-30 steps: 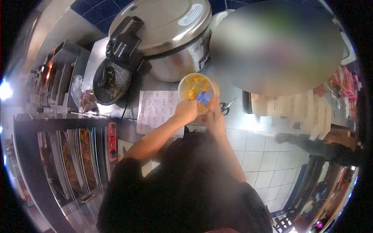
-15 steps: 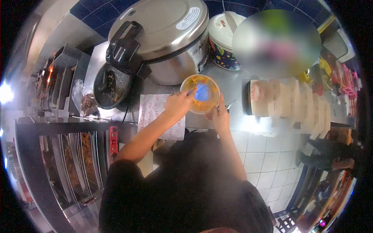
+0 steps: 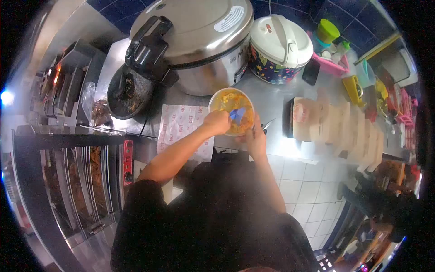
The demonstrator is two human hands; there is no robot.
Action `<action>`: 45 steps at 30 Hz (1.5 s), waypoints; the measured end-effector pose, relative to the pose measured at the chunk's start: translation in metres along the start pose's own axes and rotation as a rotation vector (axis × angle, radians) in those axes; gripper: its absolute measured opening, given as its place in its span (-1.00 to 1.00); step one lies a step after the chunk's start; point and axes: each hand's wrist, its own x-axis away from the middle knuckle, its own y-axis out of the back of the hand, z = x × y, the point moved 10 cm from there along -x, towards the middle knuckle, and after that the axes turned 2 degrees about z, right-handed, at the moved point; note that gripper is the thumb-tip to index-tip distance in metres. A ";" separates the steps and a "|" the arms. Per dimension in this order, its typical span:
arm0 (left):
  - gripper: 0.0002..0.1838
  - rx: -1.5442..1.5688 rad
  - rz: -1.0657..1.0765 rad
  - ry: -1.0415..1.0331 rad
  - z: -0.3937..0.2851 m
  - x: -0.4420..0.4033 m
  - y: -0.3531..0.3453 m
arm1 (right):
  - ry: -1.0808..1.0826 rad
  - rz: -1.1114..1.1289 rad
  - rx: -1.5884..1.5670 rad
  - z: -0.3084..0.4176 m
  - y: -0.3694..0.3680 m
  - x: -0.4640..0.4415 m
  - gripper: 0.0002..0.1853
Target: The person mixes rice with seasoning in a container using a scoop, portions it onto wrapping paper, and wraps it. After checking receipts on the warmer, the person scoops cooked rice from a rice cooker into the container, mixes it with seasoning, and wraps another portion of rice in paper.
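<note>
My left hand (image 3: 217,122) is closed on a blue utensil (image 3: 237,115), whose blue end lies in a round white bowl (image 3: 212,100). Yellow-orange food (image 3: 233,99) coats the inside of the bowl. My right hand (image 3: 256,138) grips the bowl's lower right side, fingers wrapped at its rim. Left of the bowl, a sheet of printed paper (image 3: 180,129) lies flat on the steel counter (image 3: 267,97). Scissors (image 3: 268,125), partly hidden, lie just right of my right hand.
A large steel cooker (image 3: 204,75) stands behind the bowl, with a patterned pot (image 3: 276,68) beside it. A stone mortar (image 3: 131,109) is at the left. Stacked cartons (image 3: 308,120), a phone (image 3: 311,72) and a pink basket (image 3: 333,67) are at the right. Another person (image 3: 376,199) is at far right.
The blue utensil has moved about inside the bowl, with my left hand shifting along. The view has shifted slightly, and the blurred patch at upper right is gone. The other person has moved lower.
</note>
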 end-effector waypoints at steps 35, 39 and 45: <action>-0.59 1.343 0.154 0.253 0.072 0.082 0.038 | -0.293 -0.091 -0.509 -0.068 0.023 -0.006 -0.53; -0.53 1.493 0.028 0.245 0.119 0.133 0.020 | -0.612 0.227 -0.224 -0.140 -0.046 0.022 -0.61; -0.58 1.645 -0.286 0.509 0.204 0.202 -0.048 | -0.284 0.534 0.435 -0.159 -0.141 0.011 -0.49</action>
